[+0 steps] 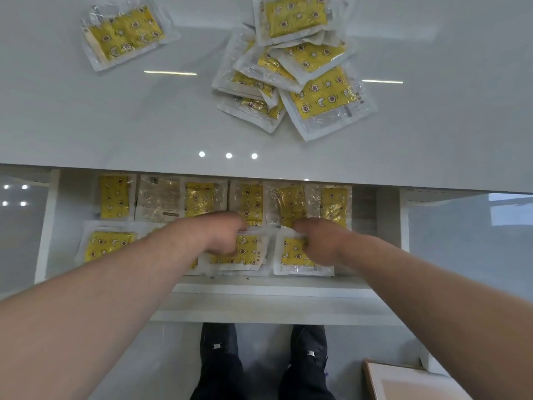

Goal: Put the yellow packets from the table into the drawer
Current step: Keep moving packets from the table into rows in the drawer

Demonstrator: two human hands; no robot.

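1. Left hand [223, 236]: the fingers are curled down with the knuckles toward the camera and the tips hidden. They appear to pinch the far edge of the middle front packet [245, 251].
2. Right hand [315, 241]: the fingers are curled the same way over the upper left corner of the right front packet [297, 256]. This is judged to be a pinch; the fingertips are not visible.
3. Both held packets lie flat in the front row of the open drawer [274, 288], side by side, with their long axes running left to right. Another front packet [106, 245] sits at centre left. Behind them, the back row [202, 197] has its long axes pointing up-frame.
4. Key relation: the packets not yet stowed lie up-frame of both hands, past the table edge.
   - The heap [288, 67] at upper centre-right is nearer the right hand. Its closest packet [328, 99] is tilted, with the long axis running lower left to upper right.
   - The lone packet [124, 33] at upper left has a similar tilt. It is well apart from the heap, on the left hand's side.
5. Judgement: the placing step is in hand and the task is partly done.
6. Surface: the table [115, 125] is glossy pale grey and mirrors the ceiling lights. The clear wrappers will likely slide on it.
7. Room: dark shoes [219, 356] stand on a pale floor at bottom centre, and a board [403, 382] shows at lower right.
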